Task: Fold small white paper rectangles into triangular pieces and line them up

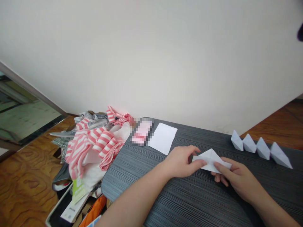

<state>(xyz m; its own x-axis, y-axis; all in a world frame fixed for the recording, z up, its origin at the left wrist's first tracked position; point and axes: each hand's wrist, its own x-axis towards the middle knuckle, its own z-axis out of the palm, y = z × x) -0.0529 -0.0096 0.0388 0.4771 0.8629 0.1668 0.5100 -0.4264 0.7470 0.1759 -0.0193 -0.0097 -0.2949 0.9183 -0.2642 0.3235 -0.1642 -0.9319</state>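
A piece of folded white paper (210,157), peaked at the top with a flat band along its bottom edge, is held just over the dark table. My left hand (182,161) pinches its left end between thumb and fingers. At the right side, my right hand (230,173) grips it, thumb on the front and the other fingers curled behind. Several folded paper boats (249,143) stand in a row at the right of the table. To the left of my hands lies a stack of white paper sheets (163,138).
The dark wood-grain table (127,170) meets a white wall (165,63). A blurred-out phone-like object (142,131) lies by the paper sheets. Left of the table, red-and-white striped cloth (94,142) is heaped over an open bin (56,208) of packages on the wooden floor (28,179).
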